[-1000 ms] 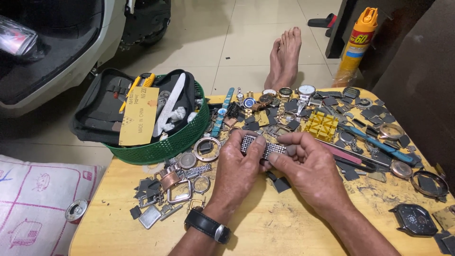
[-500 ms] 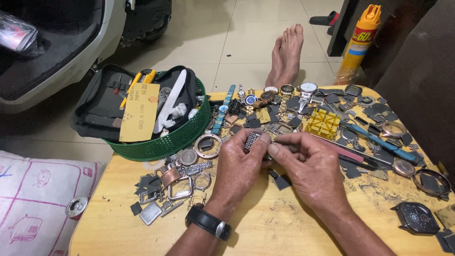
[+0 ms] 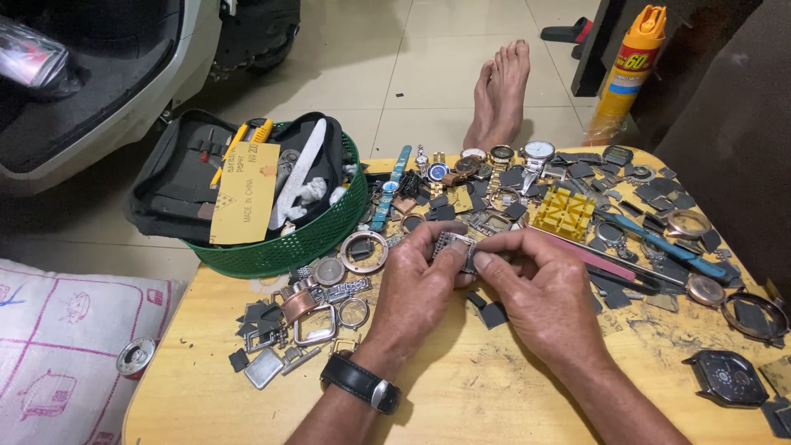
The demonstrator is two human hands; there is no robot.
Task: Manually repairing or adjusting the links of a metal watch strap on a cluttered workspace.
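L hand (image 3: 416, 284) & R hand (image 3: 535, 288): fingers (image 3: 486, 262) pinched shut on metal band (image 3: 455, 244), held low over tabletop (image 3: 494, 395) centre | risk: band may slip into parts pile (image 3: 494, 198), pinch is small | pose: wrists low, palms angled inward, knuckles up
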